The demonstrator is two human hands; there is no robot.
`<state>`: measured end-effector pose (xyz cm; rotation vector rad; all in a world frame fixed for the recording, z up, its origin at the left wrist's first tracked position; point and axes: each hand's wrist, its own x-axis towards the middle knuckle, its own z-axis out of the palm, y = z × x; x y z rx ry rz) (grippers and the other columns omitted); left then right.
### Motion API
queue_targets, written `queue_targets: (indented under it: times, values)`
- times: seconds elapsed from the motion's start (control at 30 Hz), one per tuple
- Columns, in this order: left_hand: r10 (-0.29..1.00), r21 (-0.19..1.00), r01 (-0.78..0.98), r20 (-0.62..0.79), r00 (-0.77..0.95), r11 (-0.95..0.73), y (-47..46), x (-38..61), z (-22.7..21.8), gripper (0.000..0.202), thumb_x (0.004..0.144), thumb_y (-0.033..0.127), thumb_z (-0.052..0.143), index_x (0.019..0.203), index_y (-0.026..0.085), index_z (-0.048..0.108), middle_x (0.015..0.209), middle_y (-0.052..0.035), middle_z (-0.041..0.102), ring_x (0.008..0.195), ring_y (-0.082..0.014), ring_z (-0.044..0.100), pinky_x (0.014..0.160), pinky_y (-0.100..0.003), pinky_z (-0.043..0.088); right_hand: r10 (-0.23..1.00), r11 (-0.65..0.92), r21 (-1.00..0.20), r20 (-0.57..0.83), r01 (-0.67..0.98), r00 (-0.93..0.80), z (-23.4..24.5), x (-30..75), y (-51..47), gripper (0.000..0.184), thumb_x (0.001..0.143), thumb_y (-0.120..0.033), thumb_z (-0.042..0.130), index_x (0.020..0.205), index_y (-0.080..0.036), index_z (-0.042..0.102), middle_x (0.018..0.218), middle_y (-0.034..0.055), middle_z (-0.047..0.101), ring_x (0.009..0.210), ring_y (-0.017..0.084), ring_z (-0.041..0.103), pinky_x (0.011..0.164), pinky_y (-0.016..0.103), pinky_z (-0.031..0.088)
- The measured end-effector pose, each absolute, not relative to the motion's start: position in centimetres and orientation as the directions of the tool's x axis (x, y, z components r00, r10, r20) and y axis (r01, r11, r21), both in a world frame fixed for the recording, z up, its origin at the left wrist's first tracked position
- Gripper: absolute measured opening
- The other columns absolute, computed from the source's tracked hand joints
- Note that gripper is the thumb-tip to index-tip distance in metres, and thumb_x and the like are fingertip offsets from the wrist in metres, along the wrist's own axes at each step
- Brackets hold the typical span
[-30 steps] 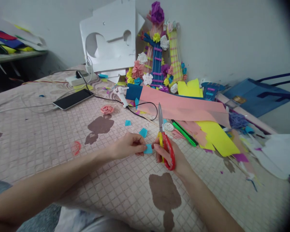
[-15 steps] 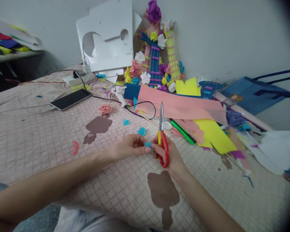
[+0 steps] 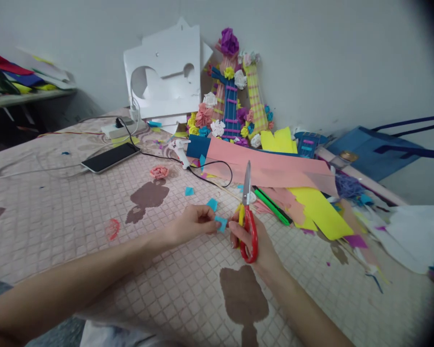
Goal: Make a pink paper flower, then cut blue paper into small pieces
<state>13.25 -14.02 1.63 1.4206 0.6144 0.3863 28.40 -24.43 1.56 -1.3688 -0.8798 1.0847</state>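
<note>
Between finger and thumb, my left hand point(image 3: 195, 224) pinches a small blue paper piece point(image 3: 221, 223). My right hand point(image 3: 255, 236) grips red-and-yellow-handled scissors point(image 3: 250, 226), their blades pointing up and away from me. The right thumb and fingertips are close to the paper's right edge; whether they touch it I cannot tell. Just beyond my hands lie two more blue paper pieces, a nearer one point(image 3: 212, 204) and a farther one point(image 3: 189, 191). Farther off at the left is a pink paper flower point(image 3: 159, 172).
A white glue gun point(image 3: 181, 152) with a black cord lies ahead, near a phone point(image 3: 111, 157) and a power strip point(image 3: 125, 127). Pink paper point(image 3: 264, 164), yellow paper point(image 3: 321, 212) and a green cutter point(image 3: 272, 205) lie to the right. Flower-decorated paper guitars point(image 3: 231, 106) lean against the wall.
My right hand and the scissors have moved slightly away from the left hand. More of the blue paper now shows, held in the left hand. The camera view has tilted up a little.
</note>
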Motion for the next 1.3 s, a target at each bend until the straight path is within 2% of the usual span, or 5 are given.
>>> queue_targets:
  times: [0.27,0.53,0.73,1.03,1.3]
  values:
    - [0.600,0.995,0.097,-0.074,0.796,-0.005,-14.9,13.8,1.0,0.030,0.071,0.041,0.069,0.073,0.013,0.057,0.065,0.0017,0.055,0.060,-0.0095,0.050,0.055,-0.021,0.038,0.932,-0.115,-0.993,-0.122,-0.041,0.341,1.3,27.4,-24.4,0.026,0.070,-0.031,0.068,0.079,-0.022,0.045,0.063,-0.0082,0.048,0.044,0.006,0.043,0.041,0.020,0.038]
    - [0.679,0.979,-0.032,-0.115,0.725,0.200,-13.5,13.8,2.5,0.034,0.068,0.041,0.073,0.072,0.014,0.053,0.062,0.0029,0.056,0.061,-0.0104,0.059,0.063,-0.024,0.046,0.941,-0.042,-0.999,-0.030,0.028,0.336,0.8,28.9,-24.7,0.026,0.078,-0.039,0.064,0.079,-0.022,0.044,0.057,-0.0088,0.042,0.047,0.007,0.041,0.044,0.020,0.038]
    - [0.668,0.984,0.032,-0.141,0.731,0.173,-12.6,14.7,3.1,0.031,0.067,0.036,0.074,0.069,0.014,0.053,0.058,0.0024,0.058,0.058,-0.0101,0.059,0.060,-0.023,0.046,0.952,0.027,-0.999,0.032,0.019,0.305,2.3,30.1,-23.7,0.027,0.076,-0.038,0.068,0.082,-0.022,0.047,0.067,-0.0067,0.047,0.050,0.007,0.043,0.045,0.021,0.039]
    - [0.616,0.981,0.080,-0.173,0.769,0.177,-13.2,16.3,2.1,0.029,0.065,0.032,0.074,0.065,0.015,0.051,0.053,0.0025,0.058,0.051,-0.0100,0.057,0.052,-0.022,0.043,0.933,-0.002,-1.000,-0.003,-0.003,0.360,2.6,29.4,-22.7,0.031,0.066,-0.034,0.073,0.081,-0.020,0.049,0.068,-0.0058,0.050,0.050,0.007,0.041,0.045,0.021,0.034]
    - [0.641,0.960,-0.008,-0.180,0.746,0.279,-13.7,15.8,1.6,0.030,0.066,0.035,0.076,0.068,0.013,0.054,0.061,0.0019,0.060,0.057,-0.0081,0.057,0.060,-0.022,0.046,0.929,0.007,-0.994,-0.033,-0.108,0.367,2.0,29.1,-22.7,0.028,0.071,-0.033,0.069,0.079,-0.021,0.046,0.064,-0.0076,0.045,0.049,0.006,0.039,0.046,0.020,0.033]
